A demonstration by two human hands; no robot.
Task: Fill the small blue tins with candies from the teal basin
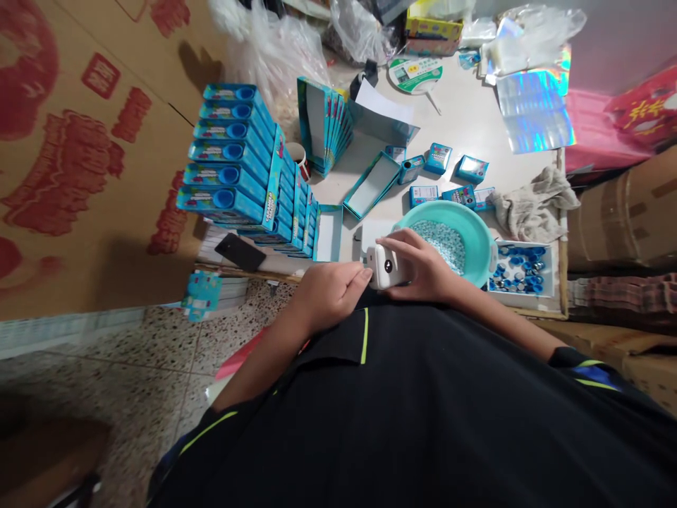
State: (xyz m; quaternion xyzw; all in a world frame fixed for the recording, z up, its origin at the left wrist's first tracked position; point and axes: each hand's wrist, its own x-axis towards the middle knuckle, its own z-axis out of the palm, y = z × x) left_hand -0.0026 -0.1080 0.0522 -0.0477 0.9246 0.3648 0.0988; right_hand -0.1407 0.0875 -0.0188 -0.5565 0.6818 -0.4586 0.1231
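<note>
My right hand is wrapped round a small white device with a dark round spot on it, held at the near edge of the table. My left hand is curled loosely and touches the device's left end with its fingertips. Just behind the hands stands a teal plastic basin holding many small pale pieces. A white tray of blue round caps lies to the basin's right.
Stacks of blue boxes rise on the left of the table, with a black phone in front. Open blue boxes, small blue boxes, a grey cloth, holographic sheets and plastic bags lie behind. Cardboard cartons stand at left.
</note>
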